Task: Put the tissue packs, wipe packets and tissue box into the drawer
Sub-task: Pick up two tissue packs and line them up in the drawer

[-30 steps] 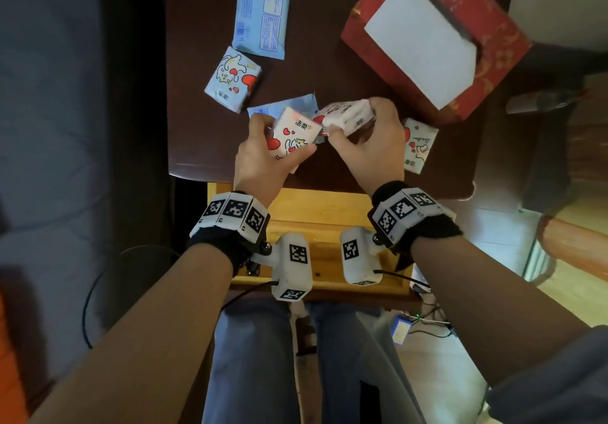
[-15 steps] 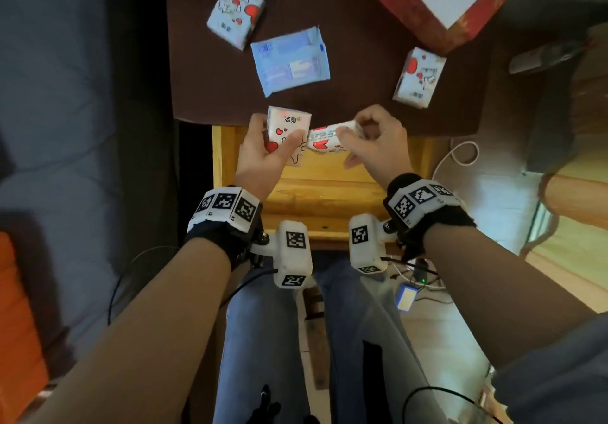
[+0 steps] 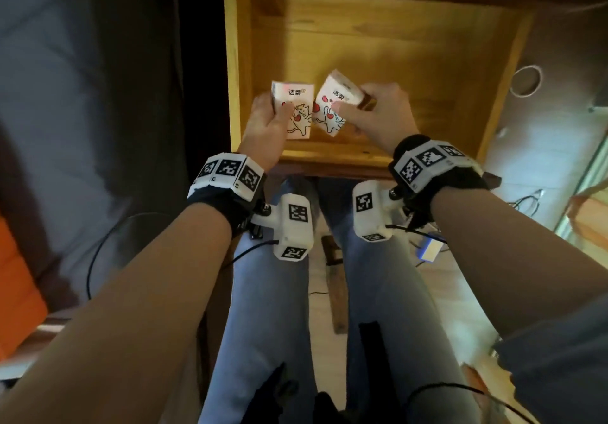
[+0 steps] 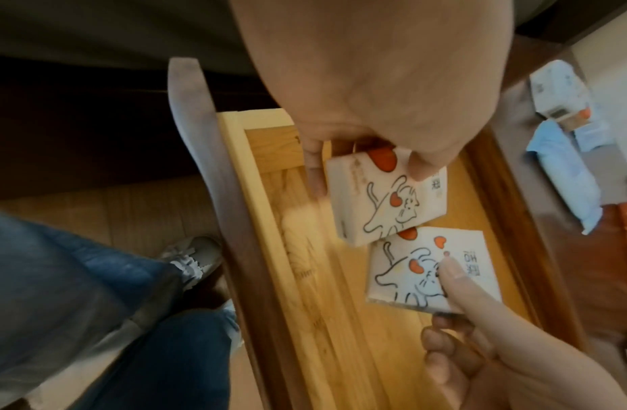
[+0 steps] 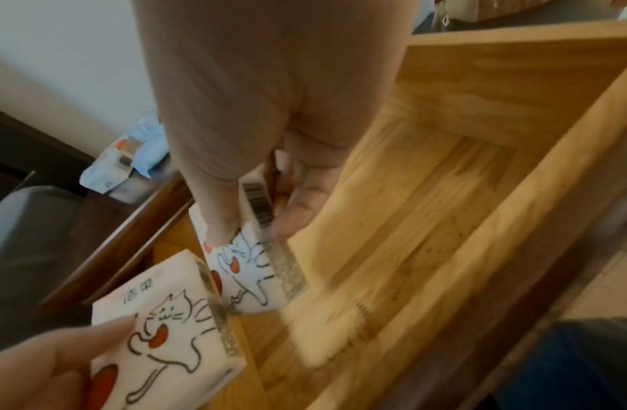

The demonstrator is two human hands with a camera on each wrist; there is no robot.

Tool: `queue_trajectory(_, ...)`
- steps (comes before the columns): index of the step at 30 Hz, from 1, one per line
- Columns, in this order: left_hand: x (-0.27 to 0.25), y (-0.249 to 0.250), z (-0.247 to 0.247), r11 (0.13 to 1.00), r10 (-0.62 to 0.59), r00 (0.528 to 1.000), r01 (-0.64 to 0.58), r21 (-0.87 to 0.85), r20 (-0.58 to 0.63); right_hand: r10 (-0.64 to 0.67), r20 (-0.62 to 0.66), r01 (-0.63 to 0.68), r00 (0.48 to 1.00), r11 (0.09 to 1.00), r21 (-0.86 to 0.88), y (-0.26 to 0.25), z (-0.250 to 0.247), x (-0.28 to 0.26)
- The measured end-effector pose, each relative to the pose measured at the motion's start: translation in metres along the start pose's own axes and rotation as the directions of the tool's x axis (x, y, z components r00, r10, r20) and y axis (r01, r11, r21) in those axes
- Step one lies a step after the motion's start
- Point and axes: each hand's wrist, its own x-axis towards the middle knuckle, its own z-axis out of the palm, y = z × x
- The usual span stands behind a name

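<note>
Two white tissue packs printed with a cat and red hearts hang over the open wooden drawer [image 3: 378,45]. My left hand [image 3: 276,107] grips the left tissue pack [image 3: 294,111] near the drawer's front left, thumb on its face. Just to its right, my right hand [image 3: 352,102] pinches the right tissue pack [image 3: 332,107], which is tilted. The packs nearly touch. The left wrist view shows my left hand [image 4: 368,166], its pack [image 4: 386,194] and the other pack [image 4: 428,266]. The right wrist view shows my right hand [image 5: 252,224] and its pack [image 5: 256,266].
The drawer floor [image 5: 445,194] shows bare wood. On the dark table beside it lie a blue wipe packet [image 4: 558,172] and another tissue pack [image 4: 558,86]. My legs in jeans [image 3: 269,292] sit under the drawer front. Cables [image 3: 526,203] lie on the floor at right.
Both hands have come back from the table edge and down over the drawer, each still holding its tissue pack. The head view has tilted down, so the table top has left it.
</note>
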Motion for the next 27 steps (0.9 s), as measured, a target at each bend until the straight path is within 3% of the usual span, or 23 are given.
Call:
queue_trajectory(8,0.048,-0.034,0.015,0.957,0.063,0.994,-0.036,0.287,-0.085,0.084,0.074,-0.071,0.994,0.984,-0.166,0.040,0.026,0.043)
queue_trajectory(12,0.069,-0.042,0.023,0.907,0.046,0.992,0.009,0.421,-0.122,0.128,0.125,-0.096,0.984,0.967,-0.237,0.053,0.035,0.060)
queue_trajectory(16,0.086,-0.046,0.030,0.861,0.025,0.997,0.018,0.509,-0.076,0.127,0.071,-0.101,0.989,0.952,-0.289,0.060,0.046,0.072)
queue_trajectory(20,0.090,-0.050,0.028,0.843,0.047,0.992,0.024,0.538,-0.118,0.151,-0.010,-0.145,0.989,0.931,-0.334,0.066,0.053,0.074)
queue_trajectory(23,0.082,-0.047,0.017,0.847,0.167,0.974,-0.063,0.528,-0.153,0.162,-0.039,-0.166,0.986,0.925,-0.343,0.064,0.055,0.074)
queue_trajectory(27,0.063,-0.037,-0.005,0.850,0.387,0.904,-0.273,0.451,-0.181,0.196,0.063,-0.167,0.979,0.936,-0.310,0.050,0.057,0.073)
